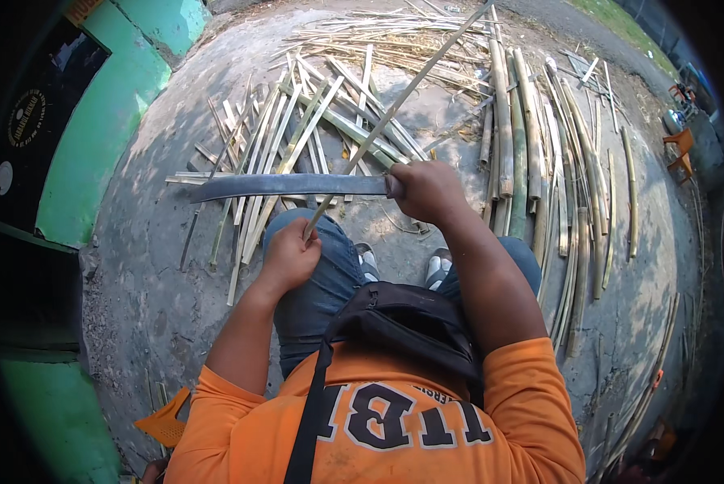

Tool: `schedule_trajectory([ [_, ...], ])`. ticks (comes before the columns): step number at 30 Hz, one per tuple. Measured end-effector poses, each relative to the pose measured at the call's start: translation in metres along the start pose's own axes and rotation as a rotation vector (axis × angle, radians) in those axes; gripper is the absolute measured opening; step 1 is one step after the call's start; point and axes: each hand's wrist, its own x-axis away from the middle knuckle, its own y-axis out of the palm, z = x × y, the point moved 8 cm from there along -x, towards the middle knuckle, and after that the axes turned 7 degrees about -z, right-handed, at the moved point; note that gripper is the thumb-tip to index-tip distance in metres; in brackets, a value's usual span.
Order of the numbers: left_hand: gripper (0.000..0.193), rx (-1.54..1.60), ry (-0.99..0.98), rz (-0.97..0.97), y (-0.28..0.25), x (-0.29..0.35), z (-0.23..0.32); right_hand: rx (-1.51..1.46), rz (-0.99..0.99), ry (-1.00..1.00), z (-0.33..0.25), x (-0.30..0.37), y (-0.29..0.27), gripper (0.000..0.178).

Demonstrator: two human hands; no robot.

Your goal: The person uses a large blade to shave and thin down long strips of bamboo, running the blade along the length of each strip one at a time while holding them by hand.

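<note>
My right hand [429, 190] is closed round the handle of a machete [297, 185], whose long grey blade points left across my lap. In my left hand [292, 256], above my left knee, is the near end of a thin bamboo strip [378, 129]. The strip slants up and away to the right, past the top edge of the view. The blade crosses the strip just beyond my left fingers; whether the two touch, I cannot tell. Both my knees are bent, and a black waist bag [406, 327] lies against my belly.
Split bamboo slats [285, 133] lie in a crossed heap ahead. Bamboo poles [519, 133] lie lengthwise on the right, and more thin strips [394, 40] are piled beyond. A green wall [108, 129] stands at the left. An orange plastic chair [164, 419] shows at lower left, another chair [680, 153] at far right.
</note>
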Motion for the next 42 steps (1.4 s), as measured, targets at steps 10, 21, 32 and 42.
schedule_trajectory([
  [10, 0.014, 0.189, -0.069, -0.057, 0.002, 0.0, -0.011, -0.359, 0.299, 0.341, 0.079, 0.014, -0.027, 0.014],
  [21, 0.017, 0.046, -0.058, -0.026, -0.002, 0.0, -0.002, -0.015, 0.026, 0.029, 0.019, 0.0, -0.01, 0.008],
  [32, 0.018, 0.079, -0.1, -0.074, 0.002, 0.0, 0.0, -0.388, 0.367, 0.61, 0.118, 0.031, -0.034, 0.031],
  [42, 0.014, 0.195, -0.084, -0.109, 0.006, -0.006, -0.008, -0.467, -0.091, 0.234, 0.033, 0.008, -0.012, 0.036],
])
